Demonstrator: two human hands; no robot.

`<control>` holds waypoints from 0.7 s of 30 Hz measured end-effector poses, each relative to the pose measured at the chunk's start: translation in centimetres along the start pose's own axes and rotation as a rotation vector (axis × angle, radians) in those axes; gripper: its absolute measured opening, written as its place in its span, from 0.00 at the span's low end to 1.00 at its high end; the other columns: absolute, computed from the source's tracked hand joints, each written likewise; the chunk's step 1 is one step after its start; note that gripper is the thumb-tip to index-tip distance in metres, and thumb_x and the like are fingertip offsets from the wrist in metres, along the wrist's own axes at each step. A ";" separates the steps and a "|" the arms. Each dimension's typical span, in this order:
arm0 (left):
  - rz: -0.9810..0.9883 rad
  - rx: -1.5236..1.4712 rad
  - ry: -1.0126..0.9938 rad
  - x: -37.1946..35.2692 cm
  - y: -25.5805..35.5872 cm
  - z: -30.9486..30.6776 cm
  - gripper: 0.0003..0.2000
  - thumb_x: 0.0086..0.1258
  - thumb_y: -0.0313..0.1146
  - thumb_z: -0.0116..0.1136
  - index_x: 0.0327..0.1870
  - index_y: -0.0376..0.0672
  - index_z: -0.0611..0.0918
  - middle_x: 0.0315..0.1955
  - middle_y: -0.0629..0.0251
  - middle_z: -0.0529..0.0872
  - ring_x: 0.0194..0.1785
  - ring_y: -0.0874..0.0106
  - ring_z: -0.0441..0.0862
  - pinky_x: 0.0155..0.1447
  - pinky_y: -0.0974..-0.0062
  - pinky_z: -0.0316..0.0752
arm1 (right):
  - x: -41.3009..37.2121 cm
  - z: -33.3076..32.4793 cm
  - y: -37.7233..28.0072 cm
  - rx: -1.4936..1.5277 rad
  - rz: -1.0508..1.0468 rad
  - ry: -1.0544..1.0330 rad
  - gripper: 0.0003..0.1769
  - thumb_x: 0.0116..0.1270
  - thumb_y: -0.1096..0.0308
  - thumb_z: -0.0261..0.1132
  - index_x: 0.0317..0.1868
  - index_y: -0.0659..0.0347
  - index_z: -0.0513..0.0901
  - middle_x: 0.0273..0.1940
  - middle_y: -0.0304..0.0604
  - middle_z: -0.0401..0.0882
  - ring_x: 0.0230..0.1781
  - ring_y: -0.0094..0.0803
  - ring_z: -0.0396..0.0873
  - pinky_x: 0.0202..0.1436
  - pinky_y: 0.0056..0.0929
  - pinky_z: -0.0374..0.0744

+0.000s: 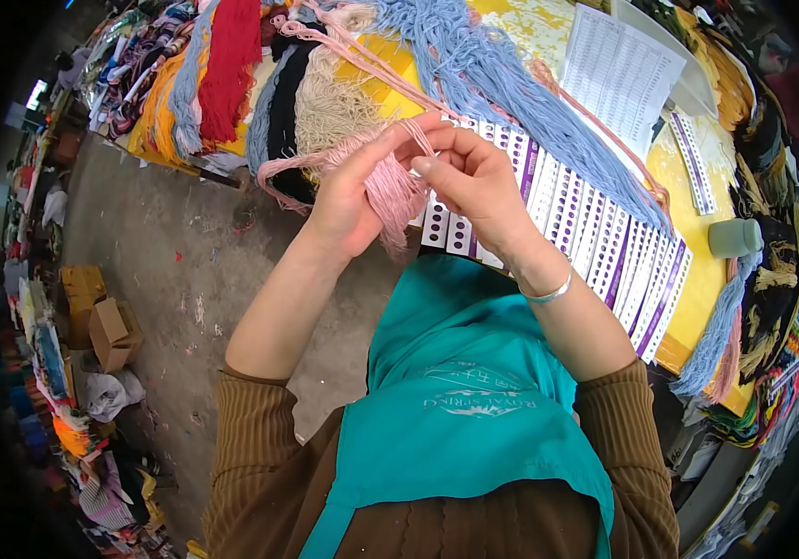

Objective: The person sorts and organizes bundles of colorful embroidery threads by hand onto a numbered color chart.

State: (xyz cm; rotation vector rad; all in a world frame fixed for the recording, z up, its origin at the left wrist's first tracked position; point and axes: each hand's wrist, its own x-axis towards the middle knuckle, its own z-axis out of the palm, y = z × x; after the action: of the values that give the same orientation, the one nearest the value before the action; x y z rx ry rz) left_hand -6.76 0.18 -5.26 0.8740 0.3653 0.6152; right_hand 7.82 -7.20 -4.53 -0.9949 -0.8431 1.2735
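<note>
A bundle of pink thread [394, 197] hangs from my left hand [348, 200], whose fingers are wrapped around it. My right hand [481, 186] is close beside it, thumb and forefinger pinched on strands of the same pink thread near the top of the bundle. More pink thread trails left from the bundle toward the table edge. Below and right of my hands lie white cards with rows of purple holes [567, 200]. Long blue thread [548, 121] stretches across the table above the cards.
Red thread [232, 70], black thread [289, 112] and beige thread [334, 107] hang over the table's front edge. A printed sheet [618, 74], a loose card [693, 163] and a grey-green jar [735, 238] are at right. A cardboard box [115, 335] stands on the floor at left.
</note>
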 end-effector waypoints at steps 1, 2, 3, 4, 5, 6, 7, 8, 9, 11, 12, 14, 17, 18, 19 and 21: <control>-0.001 0.009 -0.008 0.0 0.0 0.0 0.28 0.79 0.43 0.37 0.71 0.30 0.63 0.66 0.51 0.71 0.65 0.65 0.74 0.66 0.66 0.71 | 0.2 0.0 0.5 -0.034 -0.020 0.010 0.07 0.66 0.73 0.66 0.42 0.66 0.82 0.28 0.33 0.80 0.26 0.13 0.72 0.26 0.14 0.68; 0.000 0.006 -0.017 0.0 -0.1 0.0 0.28 0.79 0.43 0.37 0.71 0.30 0.63 0.66 0.52 0.72 0.65 0.66 0.74 0.66 0.66 0.71 | 0.5 0.0 1.4 -0.067 -0.039 0.019 0.07 0.65 0.73 0.67 0.41 0.66 0.82 0.28 0.33 0.80 0.26 0.13 0.72 0.27 0.14 0.69; 0.002 0.003 -0.026 0.1 -0.1 0.2 0.28 0.80 0.43 0.37 0.71 0.30 0.63 0.65 0.52 0.72 0.64 0.66 0.75 0.66 0.66 0.71 | 0.7 0.0 1.8 -0.101 -0.059 0.029 0.06 0.65 0.74 0.68 0.40 0.67 0.82 0.28 0.32 0.80 0.27 0.13 0.73 0.28 0.15 0.69; 0.004 -0.001 -0.035 0.1 -0.2 0.2 0.28 0.80 0.43 0.37 0.71 0.30 0.64 0.65 0.52 0.73 0.64 0.66 0.75 0.66 0.66 0.71 | 0.7 0.2 1.9 -0.087 -0.039 0.039 0.05 0.64 0.74 0.68 0.39 0.66 0.83 0.28 0.32 0.80 0.27 0.14 0.72 0.28 0.15 0.69; -0.005 0.009 -0.039 0.1 -0.2 0.2 0.27 0.80 0.43 0.37 0.71 0.30 0.64 0.65 0.53 0.72 0.64 0.66 0.75 0.67 0.66 0.70 | 0.7 0.4 2.0 -0.075 -0.019 0.049 0.05 0.64 0.74 0.68 0.37 0.66 0.83 0.28 0.32 0.80 0.27 0.14 0.72 0.28 0.16 0.70; -0.014 0.018 -0.044 0.1 -0.3 0.1 0.27 0.80 0.43 0.37 0.70 0.30 0.64 0.65 0.53 0.72 0.64 0.66 0.75 0.67 0.66 0.70 | 0.6 0.5 2.0 -0.062 0.002 0.058 0.04 0.64 0.74 0.68 0.36 0.66 0.83 0.28 0.32 0.80 0.27 0.14 0.72 0.29 0.16 0.70; -0.023 0.027 -0.048 0.1 -0.4 0.0 0.27 0.80 0.43 0.37 0.70 0.29 0.64 0.66 0.53 0.72 0.64 0.66 0.75 0.68 0.66 0.69 | 0.6 0.6 2.2 -0.052 0.004 0.061 0.04 0.64 0.74 0.68 0.36 0.66 0.83 0.28 0.32 0.80 0.27 0.14 0.72 0.29 0.16 0.70; -0.023 0.027 -0.046 0.1 -0.5 -0.1 0.27 0.79 0.43 0.37 0.70 0.29 0.64 0.66 0.53 0.72 0.64 0.67 0.75 0.68 0.66 0.69 | 0.6 0.5 2.4 -0.043 0.006 0.063 0.04 0.64 0.75 0.68 0.36 0.66 0.83 0.28 0.32 0.80 0.27 0.14 0.72 0.28 0.16 0.69; -0.022 0.027 -0.044 0.1 -0.5 -0.1 0.27 0.79 0.43 0.37 0.70 0.29 0.65 0.65 0.53 0.72 0.64 0.67 0.75 0.68 0.66 0.69 | 0.7 0.6 2.6 -0.033 0.008 0.065 0.03 0.64 0.75 0.67 0.37 0.66 0.83 0.28 0.32 0.80 0.26 0.14 0.72 0.28 0.16 0.69; -0.020 0.031 -0.039 -0.1 -0.6 -0.3 0.27 0.79 0.43 0.37 0.69 0.29 0.66 0.65 0.54 0.73 0.64 0.67 0.74 0.69 0.66 0.68 | 0.3 0.7 2.1 -0.011 0.008 0.085 0.02 0.64 0.76 0.66 0.36 0.65 0.83 0.28 0.32 0.80 0.26 0.13 0.72 0.27 0.16 0.68; -0.017 0.034 -0.037 -0.3 -0.5 -0.5 0.27 0.79 0.42 0.37 0.69 0.29 0.66 0.64 0.54 0.74 0.64 0.67 0.74 0.69 0.66 0.68 | 0.2 0.8 1.7 -0.001 0.007 0.095 0.02 0.64 0.76 0.66 0.36 0.65 0.83 0.29 0.32 0.80 0.26 0.13 0.71 0.27 0.15 0.67; -0.013 0.018 -0.021 -0.5 -0.5 -1.0 0.26 0.79 0.41 0.38 0.68 0.29 0.67 0.63 0.55 0.75 0.64 0.68 0.74 0.68 0.66 0.68 | 0.1 0.8 1.3 0.078 -0.009 0.106 0.02 0.64 0.76 0.64 0.36 0.64 0.82 0.30 0.33 0.82 0.25 0.12 0.70 0.26 0.14 0.65; -0.007 -0.033 0.014 -0.6 -0.7 -1.3 0.23 0.79 0.39 0.41 0.66 0.31 0.71 0.59 0.58 0.78 0.62 0.70 0.75 0.66 0.68 0.69 | 0.2 0.3 1.6 0.136 -0.005 0.125 0.01 0.65 0.75 0.64 0.36 0.62 0.81 0.32 0.34 0.84 0.23 0.11 0.68 0.24 0.13 0.62; -0.005 -0.048 0.021 -0.6 -0.7 -1.2 0.22 0.79 0.38 0.42 0.65 0.32 0.72 0.57 0.61 0.79 0.60 0.72 0.76 0.65 0.69 0.70 | 0.3 0.2 1.7 0.146 0.001 0.132 0.01 0.65 0.75 0.64 0.36 0.61 0.81 0.33 0.35 0.84 0.23 0.11 0.67 0.23 0.13 0.62; -0.004 -0.062 0.029 -0.7 -0.7 -1.2 0.21 0.78 0.37 0.44 0.64 0.33 0.74 0.55 0.63 0.80 0.58 0.75 0.76 0.63 0.71 0.71 | 0.2 0.3 1.7 0.157 0.004 0.146 0.00 0.65 0.74 0.64 0.36 0.61 0.80 0.33 0.35 0.84 0.22 0.12 0.67 0.23 0.13 0.61; 0.007 -0.030 0.071 -0.7 -0.8 -1.0 0.21 0.78 0.38 0.45 0.64 0.33 0.74 0.54 0.62 0.81 0.58 0.75 0.76 0.63 0.71 0.71 | 0.2 0.6 1.6 0.179 0.009 0.171 0.01 0.65 0.74 0.64 0.36 0.60 0.80 0.33 0.36 0.85 0.21 0.12 0.66 0.21 0.13 0.60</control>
State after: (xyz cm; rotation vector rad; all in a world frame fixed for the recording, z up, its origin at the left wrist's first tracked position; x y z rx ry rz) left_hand -7.54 -0.11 -6.47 0.8266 0.4161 0.6574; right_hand 6.72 -6.88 -5.80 -0.9492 -0.5832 1.2296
